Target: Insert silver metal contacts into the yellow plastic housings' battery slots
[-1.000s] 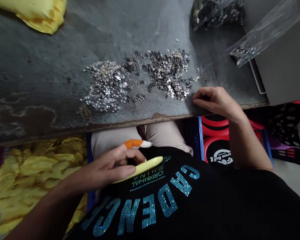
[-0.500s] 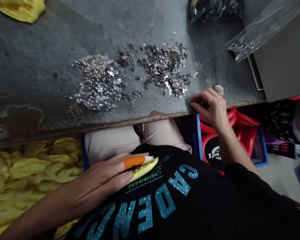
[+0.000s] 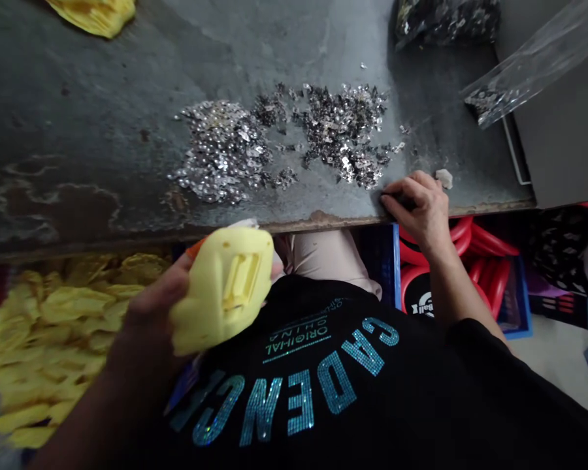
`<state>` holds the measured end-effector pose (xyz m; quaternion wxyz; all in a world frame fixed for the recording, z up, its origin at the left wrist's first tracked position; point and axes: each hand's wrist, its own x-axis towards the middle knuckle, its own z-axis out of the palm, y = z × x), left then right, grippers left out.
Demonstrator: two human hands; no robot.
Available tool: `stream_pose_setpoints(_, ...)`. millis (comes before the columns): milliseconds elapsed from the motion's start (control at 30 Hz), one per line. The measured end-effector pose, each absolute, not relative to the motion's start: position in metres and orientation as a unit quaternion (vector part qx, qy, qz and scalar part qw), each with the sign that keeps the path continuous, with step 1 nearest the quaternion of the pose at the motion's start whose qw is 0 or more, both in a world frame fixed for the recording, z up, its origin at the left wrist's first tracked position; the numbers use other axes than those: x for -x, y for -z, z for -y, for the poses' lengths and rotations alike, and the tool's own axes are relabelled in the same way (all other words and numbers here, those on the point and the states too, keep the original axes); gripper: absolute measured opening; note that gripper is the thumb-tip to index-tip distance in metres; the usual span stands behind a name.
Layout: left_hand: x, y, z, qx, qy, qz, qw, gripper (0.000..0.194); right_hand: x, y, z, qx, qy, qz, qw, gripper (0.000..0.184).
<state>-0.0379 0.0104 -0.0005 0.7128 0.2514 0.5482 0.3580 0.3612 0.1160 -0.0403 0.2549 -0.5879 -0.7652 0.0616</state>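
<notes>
My left hand (image 3: 149,320) grips a flat yellow plastic piece (image 3: 223,287) with a raised tab on its face, lifted in front of my chest below the table edge. An orange and white finger cover shows just above the piece. My right hand (image 3: 416,205) rests on the front edge of the dark worn table (image 3: 78,130), fingers curled in a pinch on something small I cannot make out. Just beyond it lie two heaps of small shiny metal parts, a left heap (image 3: 223,150) and a darker right heap (image 3: 345,127).
A pile of yellow plastic pieces (image 3: 44,333) fills a bin at my lower left; more yellow ones (image 3: 95,13) lie at the table's far left. Clear bags of metal parts (image 3: 519,72) and a grey box (image 3: 563,124) stand at the right. Red discs (image 3: 431,281) sit under the table.
My left hand has raised the yellow piece from my lap and turned its flat face toward me. My right hand stays at the table edge, now pinching closer to the rim.
</notes>
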Motion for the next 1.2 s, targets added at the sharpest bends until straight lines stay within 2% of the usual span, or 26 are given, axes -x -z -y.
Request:
stream_pose_setpoints(100,0.014,0.005,-0.021,-0.143,-0.387,-0.501,0.761,0.079,-0.352,0.028,-0.111,0.544,-0.096,0.783,0.286,0.012)
stream_pose_setpoints(333,-0.005,0.019,-0.019,-0.126,-0.393,-0.322,0.852,0.064,-0.285,-0.015,-0.103,0.326,-0.242,0.841,0.358,0.011)
stream_pose_setpoints(467,-0.002,0.023,-0.014,-0.124,-0.403,-0.276,0.864,0.071,-0.250,-0.019,-0.114,0.232,-0.299,0.848,0.370,0.006)
stream_pose_setpoints(567,-0.001,0.024,-0.012,-0.138,-0.407,-0.239,0.871,0.076,-0.239,-0.017,-0.122,0.194,-0.294,0.865,0.357,0.008)
stream_pose_setpoints(767,-0.002,0.016,-0.011,-0.126,-0.439,-0.240,0.857,0.056,-0.235,-0.016,-0.126,0.164,-0.228,0.899,0.336,0.008)
stream_pose_setpoints(900,0.001,0.013,-0.011,-0.132,-0.407,-0.242,0.871,0.060,-0.237,-0.017,-0.126,0.154,-0.198,0.905,0.343,0.007)
stream_pose_setpoints(1200,-0.006,0.012,-0.010,-0.119,-0.416,-0.239,0.869,0.053,-0.245,-0.018,-0.125,0.145,-0.176,0.919,0.321,0.014)
